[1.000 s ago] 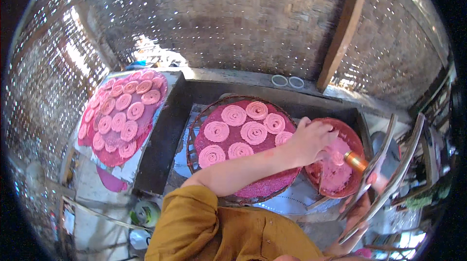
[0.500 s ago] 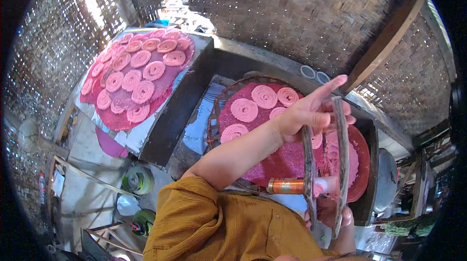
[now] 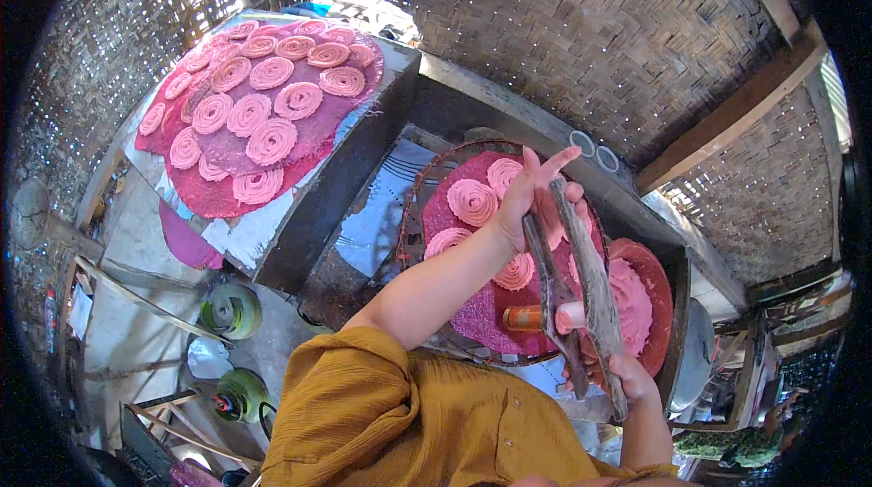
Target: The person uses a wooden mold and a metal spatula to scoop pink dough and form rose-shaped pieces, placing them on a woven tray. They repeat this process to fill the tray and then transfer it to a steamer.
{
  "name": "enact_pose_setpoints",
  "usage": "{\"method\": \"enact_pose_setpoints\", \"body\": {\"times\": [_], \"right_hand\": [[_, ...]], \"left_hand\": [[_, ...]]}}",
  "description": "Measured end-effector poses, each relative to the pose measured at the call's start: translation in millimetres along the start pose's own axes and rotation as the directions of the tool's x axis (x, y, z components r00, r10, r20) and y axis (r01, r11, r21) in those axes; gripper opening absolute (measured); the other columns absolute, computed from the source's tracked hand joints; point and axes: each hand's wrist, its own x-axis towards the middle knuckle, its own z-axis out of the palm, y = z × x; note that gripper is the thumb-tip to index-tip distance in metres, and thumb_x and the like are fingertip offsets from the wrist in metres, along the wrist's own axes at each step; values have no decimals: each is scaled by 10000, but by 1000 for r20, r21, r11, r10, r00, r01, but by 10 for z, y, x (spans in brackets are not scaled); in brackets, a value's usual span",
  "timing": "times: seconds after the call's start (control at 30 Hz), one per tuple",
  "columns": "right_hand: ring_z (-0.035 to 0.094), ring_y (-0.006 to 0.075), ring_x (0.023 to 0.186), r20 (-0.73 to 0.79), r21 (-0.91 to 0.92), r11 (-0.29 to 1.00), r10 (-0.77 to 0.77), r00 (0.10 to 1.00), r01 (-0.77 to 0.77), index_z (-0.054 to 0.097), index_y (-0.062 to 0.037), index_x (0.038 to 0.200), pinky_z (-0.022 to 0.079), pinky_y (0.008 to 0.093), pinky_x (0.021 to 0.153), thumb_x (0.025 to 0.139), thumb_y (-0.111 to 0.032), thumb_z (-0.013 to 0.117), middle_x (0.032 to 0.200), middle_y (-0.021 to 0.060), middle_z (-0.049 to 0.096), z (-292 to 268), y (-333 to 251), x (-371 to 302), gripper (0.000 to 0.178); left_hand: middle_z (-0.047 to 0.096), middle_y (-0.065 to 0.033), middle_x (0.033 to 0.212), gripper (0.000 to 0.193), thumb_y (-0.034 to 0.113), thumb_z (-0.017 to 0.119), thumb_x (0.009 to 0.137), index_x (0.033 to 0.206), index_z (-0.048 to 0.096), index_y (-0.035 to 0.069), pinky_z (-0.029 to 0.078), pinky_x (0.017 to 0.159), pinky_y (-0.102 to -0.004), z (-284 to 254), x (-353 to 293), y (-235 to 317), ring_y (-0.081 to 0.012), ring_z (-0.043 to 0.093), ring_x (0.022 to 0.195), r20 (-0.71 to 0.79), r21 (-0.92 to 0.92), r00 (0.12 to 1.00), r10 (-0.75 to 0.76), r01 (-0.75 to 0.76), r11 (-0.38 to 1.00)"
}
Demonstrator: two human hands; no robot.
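A hand press point(image 3: 595, 296) with two long worn wooden bars lies across my front, over a round tray. A copper-coloured cylinder point(image 3: 522, 319) sticks out left of the bars, and a short pale pink tube shows between them. My left hand point(image 3: 536, 201) holds the far ends of the bars, fingers round the right one and a finger stretched out. My right hand point(image 3: 633, 380) grips the near ends; its fingers are partly hidden. Beneath lie pink dough coils point(image 3: 472, 203) on magenta cloth point(image 3: 477, 305). A red basin point(image 3: 666, 305) of pink dough point(image 3: 631, 292) stands just right.
At the left, many pink coils point(image 3: 271, 142) rest on magenta cloth over a raised slab point(image 3: 300, 223). The tray's woven rim point(image 3: 406, 223) sits in a dark trough. Two pale rings point(image 3: 607, 159) lie on the ledge. Green gas cylinders point(image 3: 232, 310) stand on the floor.
My left hand and the press have shifted left and tilted, their far ends moving left. My left fingers have drawn in round the bars. The view has turned slightly.
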Motion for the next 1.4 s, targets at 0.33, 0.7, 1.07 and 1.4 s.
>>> {"method": "enact_pose_setpoints", "body": {"times": [0.33,0.7,1.07,1.4], "right_hand": [[555,224,838,-107,-145,989,-56,993,40,390,14,1183,451,314,693,522,-471,701,998,128,543,300,-339,-204,877],[584,205,720,-220,-280,955,-163,962,98,525,71,978,465,307,642,509,-443,726,829,127,595,491,-354,-407,724],[544,134,837,-227,-387,911,-245,943,144,567,49,973,410,279,759,516,-304,774,914,70,601,491,-406,-586,613],[584,156,763,-206,-456,884,-221,953,106,592,41,916,432,284,712,521,-397,748,812,94,630,507,-326,-809,610]], "left_hand": [[527,-77,741,680,647,381,733,1241,375,195,494,629,-435,409,-32,113,-274,561,747,181,-40,982,47,-41,998],[552,-94,706,676,676,362,714,1205,356,211,464,656,-438,722,-103,120,-297,566,707,291,-13,955,52,-50,999],[572,-111,729,703,653,326,745,1240,294,154,446,644,-426,957,-82,88,-306,573,718,435,-60,898,72,-51,997],[566,-107,700,622,628,329,766,1170,310,155,442,658,-408,925,-290,-196,-302,569,689,322,-86,945,55,-29,996]]}}
